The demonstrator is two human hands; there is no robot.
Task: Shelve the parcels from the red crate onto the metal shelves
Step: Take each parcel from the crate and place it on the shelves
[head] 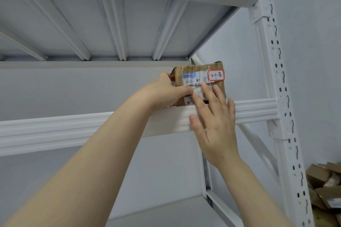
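- The left hand reaches up over the front beam of the metal shelf and grips the left end of the parcel, fingers curled round its edge.
- The step in hand looks like setting one parcel in place. It stands on the upper shelf at the right end, just behind the beam, under the ribbed underside of the shelf above.
- The parcel is a small brown cardboard box, creased and ragged along its top, with clear tape and a white shipping label on the front. A red-bordered sticker at its upper right reads "3-1-8".
- The right hand is spread flat with straight fingers, and its fingertips touch the parcel's front face.
- Next move, as I judge it: nudge the box back until it sits squarely with the sticker facing out, then let go with both hands.
- Far right, past the slotted upright, a heap of other cardboard packages lies low; the red crate is not in view.
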